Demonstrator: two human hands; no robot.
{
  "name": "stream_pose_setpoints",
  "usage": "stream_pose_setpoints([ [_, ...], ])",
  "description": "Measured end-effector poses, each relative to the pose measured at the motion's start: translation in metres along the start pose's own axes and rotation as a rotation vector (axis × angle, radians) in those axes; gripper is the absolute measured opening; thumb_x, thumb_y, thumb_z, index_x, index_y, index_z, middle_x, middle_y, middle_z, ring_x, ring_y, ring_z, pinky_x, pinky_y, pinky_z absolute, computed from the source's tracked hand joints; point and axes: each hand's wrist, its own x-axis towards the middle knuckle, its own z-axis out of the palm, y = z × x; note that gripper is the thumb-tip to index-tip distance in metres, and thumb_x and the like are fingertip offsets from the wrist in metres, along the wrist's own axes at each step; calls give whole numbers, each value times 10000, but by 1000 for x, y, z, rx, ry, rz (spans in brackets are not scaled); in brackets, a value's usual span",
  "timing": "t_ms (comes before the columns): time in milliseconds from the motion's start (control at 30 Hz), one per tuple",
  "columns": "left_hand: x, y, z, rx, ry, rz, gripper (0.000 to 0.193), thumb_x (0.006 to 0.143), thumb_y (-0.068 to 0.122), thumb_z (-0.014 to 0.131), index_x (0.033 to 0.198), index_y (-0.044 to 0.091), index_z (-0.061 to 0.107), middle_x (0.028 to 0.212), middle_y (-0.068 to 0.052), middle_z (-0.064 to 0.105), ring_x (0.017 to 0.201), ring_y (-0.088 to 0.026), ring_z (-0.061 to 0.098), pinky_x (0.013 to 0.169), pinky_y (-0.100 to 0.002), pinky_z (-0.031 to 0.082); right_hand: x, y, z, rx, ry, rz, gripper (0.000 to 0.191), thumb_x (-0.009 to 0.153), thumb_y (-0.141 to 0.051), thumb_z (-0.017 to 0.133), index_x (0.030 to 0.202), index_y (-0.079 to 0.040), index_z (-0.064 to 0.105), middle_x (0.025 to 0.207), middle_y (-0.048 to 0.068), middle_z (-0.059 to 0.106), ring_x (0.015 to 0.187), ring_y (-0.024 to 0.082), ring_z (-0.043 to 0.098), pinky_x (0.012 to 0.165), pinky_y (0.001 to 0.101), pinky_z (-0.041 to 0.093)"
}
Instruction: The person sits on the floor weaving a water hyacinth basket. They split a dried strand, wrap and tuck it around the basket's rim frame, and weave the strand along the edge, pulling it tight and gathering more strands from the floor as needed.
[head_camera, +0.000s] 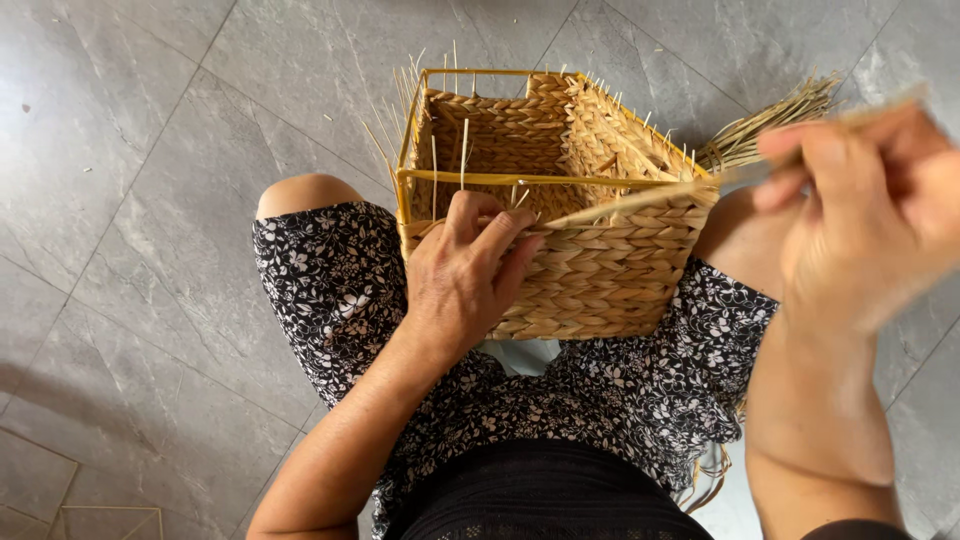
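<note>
While left hand (462, 275) steadies woven basket (590, 270), right hand (865, 215) pinches straw strand (640, 200) — taut, rightward

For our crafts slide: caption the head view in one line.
Left hand steadies a half-woven straw basket on the lap; right hand pulls a strand taut.

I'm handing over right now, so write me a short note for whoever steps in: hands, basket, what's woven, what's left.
Left hand: fingers pressed on the near top edge of the basket, steadying it on the lap.
Right hand: raised and blurred, pinching a flat straw strand that runs to the basket's near rim.
Done: side walls are braided up to the yellow wire frame.
Left: loose straw ends stick up around the rim; a straw bundle lies on the grey tiled floor.
</note>
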Motion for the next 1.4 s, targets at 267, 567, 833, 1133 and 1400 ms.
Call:
stream_pose_setpoints([
  [267,6,4,11,42,144,-29,183,987,168,751,1151,111,698,1043,-57,585,725,-176,617,578,-335,486,95,22,55,-562,-346,-635,116,1123,14,680,1199,-58,729,1096,119,729,930,260,672,786,372,551],
  [567,10,-4,11,24,91,-36,128,1025,152,712,1144,123,675,1060,-41,586,757,-164,612,605,-326,480,47,14,86,-344,-603,106,149,966,-121,758,1073,-224,750,1018,-34,750,835,88,725,674,340,588],
  [833,11,-4,11,-38,106,-87,202,968,67,689,1144,110,602,1079,-54,594,808,-217,637,684,-355,498,36,34,88,-668,-773,-622,240,846,-67,805,989,-92,613,1135,61,720,910,220,712,822,360,594],
  [1133,15,1,10,-88,125,-113,180,978,99,720,1072,64,570,1030,-72,603,782,-222,637,661,-360,491,78,41,82,-508,-1135,135,284,908,4,630,1180,-66,582,1179,85,713,1101,205,706,925,321,599],
  [1400,10,0,19,-69,128,-146,167,971,43,693,1056,72,553,951,-62,573,681,-202,575,595,-357,436,132,70,108,-834,-910,-273,243,918,-20,745,1156,-9,696,1154,167,697,1015,261,692,901,373,566],
])
